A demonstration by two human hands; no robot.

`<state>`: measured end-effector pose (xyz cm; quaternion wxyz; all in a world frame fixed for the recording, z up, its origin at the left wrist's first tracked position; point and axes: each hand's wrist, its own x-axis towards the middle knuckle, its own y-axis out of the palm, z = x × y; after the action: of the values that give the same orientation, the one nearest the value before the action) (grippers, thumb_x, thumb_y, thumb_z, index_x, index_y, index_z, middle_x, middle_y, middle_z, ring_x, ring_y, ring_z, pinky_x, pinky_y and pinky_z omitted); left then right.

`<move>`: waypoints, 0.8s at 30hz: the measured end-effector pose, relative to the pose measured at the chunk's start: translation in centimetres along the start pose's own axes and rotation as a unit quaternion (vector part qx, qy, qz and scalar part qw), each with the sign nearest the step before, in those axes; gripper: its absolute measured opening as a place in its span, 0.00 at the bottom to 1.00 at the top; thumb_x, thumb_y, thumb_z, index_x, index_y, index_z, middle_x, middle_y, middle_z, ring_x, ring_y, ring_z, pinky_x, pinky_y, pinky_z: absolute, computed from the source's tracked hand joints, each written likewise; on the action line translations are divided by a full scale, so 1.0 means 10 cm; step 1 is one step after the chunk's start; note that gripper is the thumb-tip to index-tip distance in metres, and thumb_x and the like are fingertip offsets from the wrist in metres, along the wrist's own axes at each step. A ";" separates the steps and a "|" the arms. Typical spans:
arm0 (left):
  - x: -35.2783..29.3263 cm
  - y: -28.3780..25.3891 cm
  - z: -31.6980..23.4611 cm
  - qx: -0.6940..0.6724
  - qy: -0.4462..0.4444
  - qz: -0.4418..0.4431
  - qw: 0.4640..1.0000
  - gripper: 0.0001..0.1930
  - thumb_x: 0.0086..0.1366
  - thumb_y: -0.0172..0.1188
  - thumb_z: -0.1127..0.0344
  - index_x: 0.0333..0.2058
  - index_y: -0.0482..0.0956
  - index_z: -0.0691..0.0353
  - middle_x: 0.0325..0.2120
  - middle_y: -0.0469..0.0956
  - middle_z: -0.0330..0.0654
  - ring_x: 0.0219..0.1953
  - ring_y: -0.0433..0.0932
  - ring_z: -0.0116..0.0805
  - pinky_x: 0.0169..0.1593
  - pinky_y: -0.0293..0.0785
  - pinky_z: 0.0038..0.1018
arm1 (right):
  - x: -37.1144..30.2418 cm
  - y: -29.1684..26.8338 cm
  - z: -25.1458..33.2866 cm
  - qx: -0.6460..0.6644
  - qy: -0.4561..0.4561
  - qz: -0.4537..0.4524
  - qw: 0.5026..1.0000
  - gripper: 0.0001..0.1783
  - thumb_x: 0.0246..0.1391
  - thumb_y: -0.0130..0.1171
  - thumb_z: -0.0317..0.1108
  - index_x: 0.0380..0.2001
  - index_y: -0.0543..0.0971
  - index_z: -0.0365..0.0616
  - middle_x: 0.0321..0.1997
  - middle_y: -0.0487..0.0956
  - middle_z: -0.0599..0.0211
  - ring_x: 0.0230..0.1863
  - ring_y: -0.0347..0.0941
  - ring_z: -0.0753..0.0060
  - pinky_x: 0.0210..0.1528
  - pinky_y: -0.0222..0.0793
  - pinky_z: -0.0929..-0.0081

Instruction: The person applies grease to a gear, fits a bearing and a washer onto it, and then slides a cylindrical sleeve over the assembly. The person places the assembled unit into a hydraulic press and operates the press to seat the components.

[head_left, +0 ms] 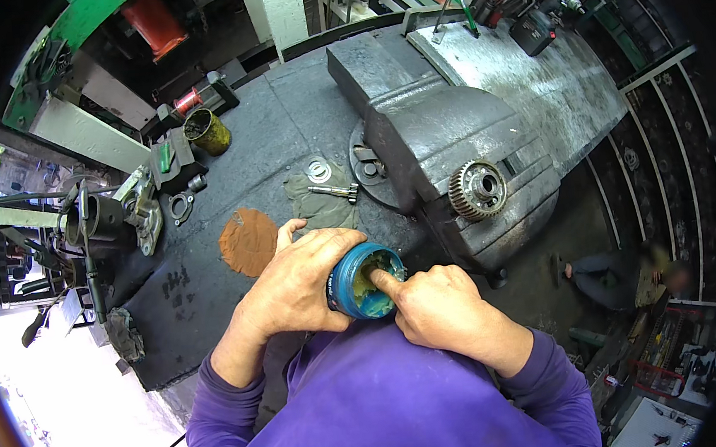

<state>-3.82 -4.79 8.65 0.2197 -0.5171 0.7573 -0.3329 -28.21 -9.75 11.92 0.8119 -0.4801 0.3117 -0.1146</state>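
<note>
Beyond left hand (296, 282) and right hand (442, 305): a dark bench (275, 113)

Ahead of the right hand, a bulky grey casting (451, 126). Between both hands, an open blue jar (345, 281), gripped in the left; inside it, the right index finger, with remaining fingers curled, hold unclear. Just ahead of the left, a grey-green cloth (332, 213). Beyond the right, on the casting, a toothed gear (466, 189).

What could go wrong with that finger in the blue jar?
The left hand holds the blue jar close to the purple shirt, so the yellowish paste might smear it. The right hand has a finger in the jar; a slick finger could grip poorly afterward. The gear sits on the dark metal block; a knock might dislodge it.
</note>
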 end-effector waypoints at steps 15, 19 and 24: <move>-0.13 0.00 0.10 0.000 -0.042 -0.027 0.999 0.51 0.36 0.81 0.58 0.64 0.72 0.55 0.57 0.80 0.45 0.64 0.78 0.46 0.72 0.55 0.60 | 0.00 0.01 -0.16 0.498 0.012 0.072 0.864 0.48 0.52 0.60 0.26 0.78 0.61 0.41 0.17 0.74 0.69 0.20 0.69 0.76 0.29 0.69 0.70; -0.24 0.13 0.34 -0.033 -0.083 -0.055 0.994 0.51 0.36 0.82 0.57 0.63 0.73 0.56 0.58 0.80 0.47 0.65 0.77 0.47 0.72 0.55 0.55 | -0.14 0.05 -0.30 0.720 -0.023 0.048 0.692 0.50 0.52 0.60 0.18 0.80 0.56 0.37 0.51 0.80 0.66 0.28 0.72 0.84 0.30 0.67 0.81; -0.46 0.58 0.87 -0.079 -0.186 -0.174 0.964 0.53 0.32 0.82 0.61 0.64 0.73 0.62 0.59 0.79 0.49 0.63 0.77 0.53 0.68 0.70 0.44 | -0.37 0.09 -0.42 0.832 -0.090 0.042 0.545 0.52 0.51 0.62 0.18 0.80 0.55 0.36 0.76 0.68 0.62 0.29 0.71 0.82 0.30 0.65 0.82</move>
<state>0.09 -1.47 -1.54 0.2542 -0.7091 0.6255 -0.2034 -33.85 -10.44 11.14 0.8752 0.4169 0.0213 -0.2444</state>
